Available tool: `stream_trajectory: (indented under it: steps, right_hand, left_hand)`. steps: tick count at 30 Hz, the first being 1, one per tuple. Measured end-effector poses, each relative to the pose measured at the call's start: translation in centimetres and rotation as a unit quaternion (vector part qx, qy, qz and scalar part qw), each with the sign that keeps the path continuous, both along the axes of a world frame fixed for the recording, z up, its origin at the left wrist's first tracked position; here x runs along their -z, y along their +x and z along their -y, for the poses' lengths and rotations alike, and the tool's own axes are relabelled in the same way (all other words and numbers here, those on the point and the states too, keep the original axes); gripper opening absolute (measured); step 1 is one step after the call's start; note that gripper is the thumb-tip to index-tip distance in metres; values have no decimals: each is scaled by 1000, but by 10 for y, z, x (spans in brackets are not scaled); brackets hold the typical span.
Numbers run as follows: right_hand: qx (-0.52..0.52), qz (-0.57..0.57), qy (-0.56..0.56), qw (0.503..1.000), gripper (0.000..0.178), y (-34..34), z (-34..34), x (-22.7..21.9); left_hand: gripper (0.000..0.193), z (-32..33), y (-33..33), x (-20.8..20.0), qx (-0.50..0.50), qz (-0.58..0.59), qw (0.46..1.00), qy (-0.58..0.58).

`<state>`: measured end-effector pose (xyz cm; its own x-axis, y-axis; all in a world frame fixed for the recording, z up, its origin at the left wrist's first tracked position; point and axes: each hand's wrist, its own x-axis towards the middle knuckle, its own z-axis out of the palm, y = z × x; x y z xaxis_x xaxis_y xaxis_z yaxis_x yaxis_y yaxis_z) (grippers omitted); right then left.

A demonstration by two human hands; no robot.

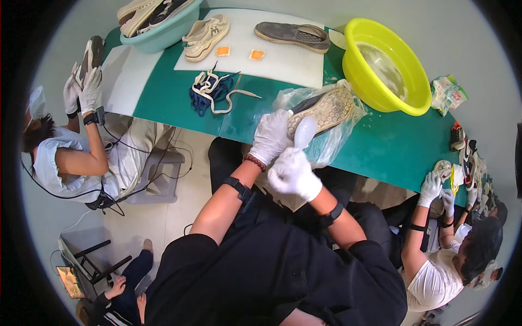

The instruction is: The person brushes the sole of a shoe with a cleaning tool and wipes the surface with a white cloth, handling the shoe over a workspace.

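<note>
A dark shoe (324,112) lies on clear plastic film (323,148) with its worn tan sole facing up. My left hand (272,136), in a white glove, is closed on the shoe's near left end. In my gloved right hand (295,175) is a white tool with an oval, spoon-like head (305,132). The fingers wrap around its handle, most of which they hide. The tool's head is over the near end of the sole; I cannot tell whether they touch.
A yellow basin (423,103) of cloudy water stands right, beside a crumpled packet (449,93). Loose laces (209,92) lie left. A white board (239,48) bears a pale sneaker (208,36), a grey slip-on (293,36) and orange squares. Co-workers sit on both sides.
</note>
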<state>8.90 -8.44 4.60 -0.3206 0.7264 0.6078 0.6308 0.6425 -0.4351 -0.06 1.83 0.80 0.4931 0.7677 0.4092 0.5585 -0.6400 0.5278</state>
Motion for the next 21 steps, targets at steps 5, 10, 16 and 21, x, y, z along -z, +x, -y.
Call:
stream_trajectory:
  steps: [5,10,16,21]
  right_hand:
    - [113,49,-13,992,36,51,-44,7]
    - [77,14,-53,996,35,16,-25,1]
    - [29,3,-17,999,34,41,-23,5]
    - [142,7,-70,987,35,60,-48,-5]
  left_hand:
    - [46,-2,1,-2,2,-44,999,-8]
    - [48,-11,0,27,-8,-27,999,30]
    - [73,0,-2,-5,6,-25,1000,-17]
    - [60,-6,0,5,3,-42,999,-15]
